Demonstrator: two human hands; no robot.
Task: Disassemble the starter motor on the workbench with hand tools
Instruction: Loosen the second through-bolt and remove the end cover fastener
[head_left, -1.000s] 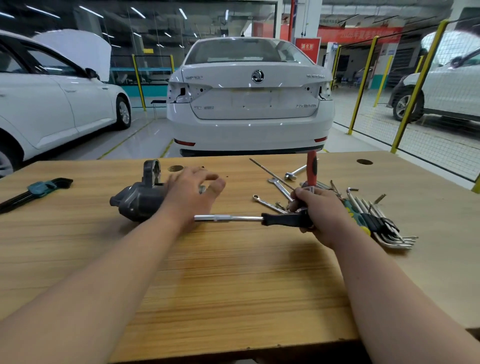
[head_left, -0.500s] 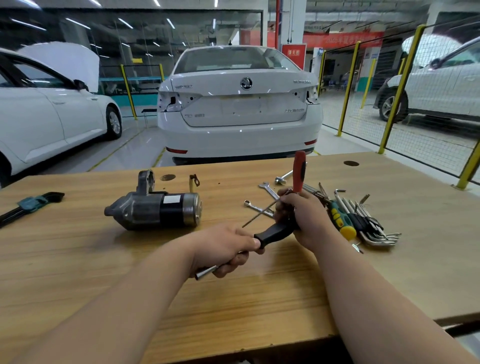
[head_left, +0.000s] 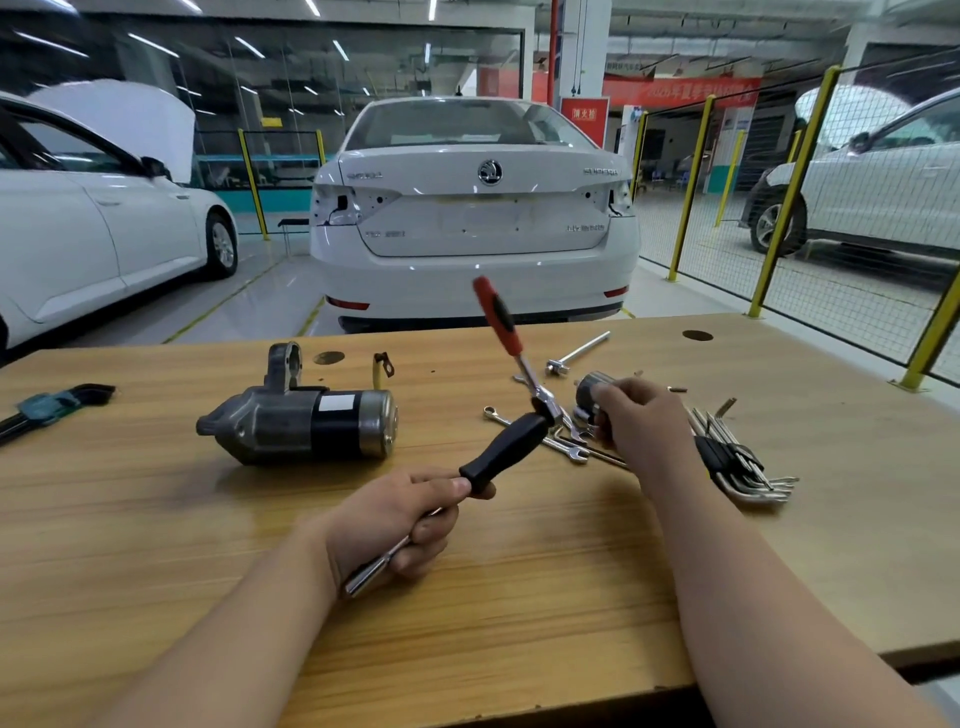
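Both sets of fingers have been reassigned within the last second. The left hand (head_left: 402, 519), lately rested on the starter motor (head_left: 306, 421), is now wrapped round the bright shaft of the black-handled driver (head_left: 504, 452), which has been taken over from the right; its fingers are closed firmly on the steel. The right hand (head_left: 641, 423) has been moved to the tool pile right of centre, where its fingers are curled on a grey cylinder (head_left: 592, 389); what that piece is cannot be told. A red-handled ratchet (head_left: 496, 312) is seen tilted and blurred above the driver's handle end, and what supports it cannot be made out. Spanners (head_left: 566, 449) and hex keys (head_left: 737, 462) are spread around that hand. The starter motor is left lying on its side on the table (head_left: 156, 545), left of centre, touched by neither hand. A fitting is judged to be in selection for the driver, so no fastener appears to have been loosened yet.
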